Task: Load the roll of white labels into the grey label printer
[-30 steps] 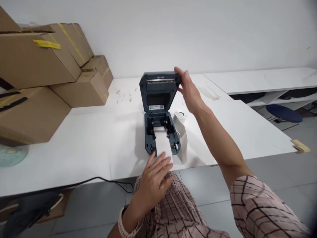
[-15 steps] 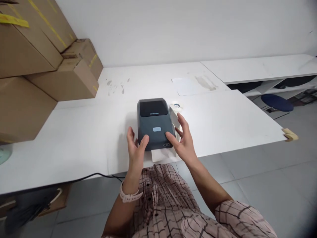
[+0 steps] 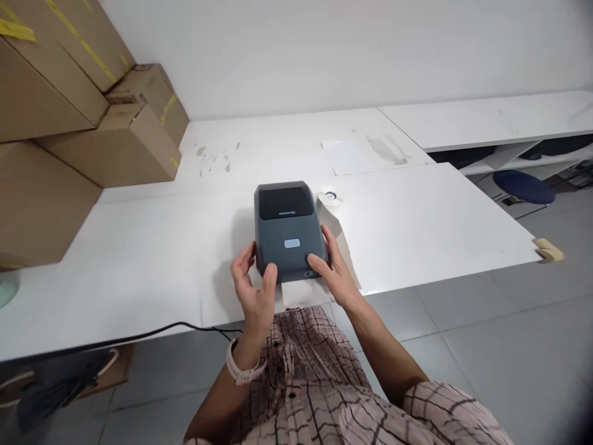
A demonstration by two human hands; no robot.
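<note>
A dark grey box-shaped device (image 3: pixel 290 232) with a black window and a light blue button sits near the front edge of the white table. My left hand (image 3: pixel 254 281) grips its front left corner, thumb on the front and fingers along the side. On the right side, my right hand (image 3: pixel 333 266) holds the device with its thumb near the round mark on top and fingers against the side. White paper (image 3: pixel 301 293) shows under the front of the device. Behind its right side lies a small white roll (image 3: pixel 330 197) with a blue-green core.
Cardboard boxes (image 3: pixel 125 139) with yellow tape are stacked at the left. A white sheet (image 3: pixel 345 157) lies toward the back of the white table (image 3: pixel 417 216). A black cable (image 3: pixel 157 332) runs along the front edge. A blue stool (image 3: pixel 523 186) stands at the right.
Both hands have closed in on the sides of the device; the right fingers have come down against it. The device has shifted slightly, and more of the paper beside it shows.
</note>
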